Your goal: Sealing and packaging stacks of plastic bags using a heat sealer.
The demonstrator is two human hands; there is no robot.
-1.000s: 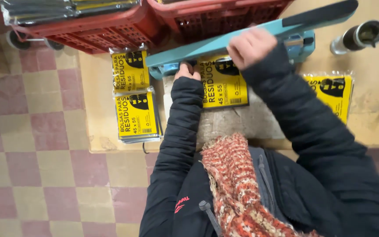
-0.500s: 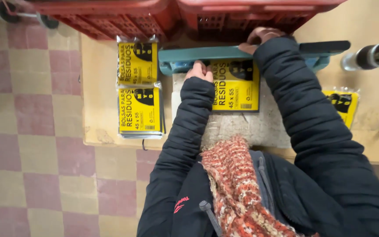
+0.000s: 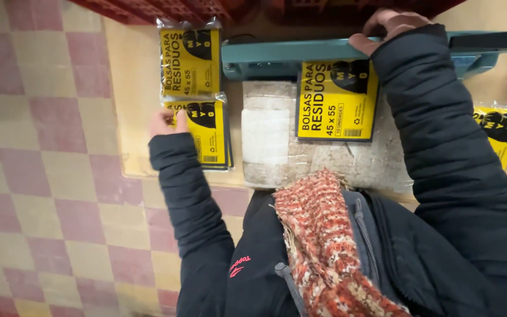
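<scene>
Two packs done: yellow bag packs (image 3: 193, 94) lie stacked along the tabletop's (image 3: 133, 88) left edge.
In hand: third pack (image 3: 335, 100) under the teal sealer arm (image 3: 300, 56), mid-tabletop.
Right hand (image 3: 391, 26): fingers curled over the arm.
Left hand (image 3: 168, 123): fingers together, touching the nearer pack.
Around: red crates (image 3: 148, 9) at the far edge, another pack (image 3: 503, 132) at the right.

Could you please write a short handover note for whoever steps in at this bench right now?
Left hand: resting on the nearer yellow packet stack at the bench's left edge, not gripping it.
Right hand: pressing on the green sealer arm, which is down.
One yellow packet lies with its top edge under the arm.
Done: two stacks, the other behind.
Left: another packet waits at right.
</scene>
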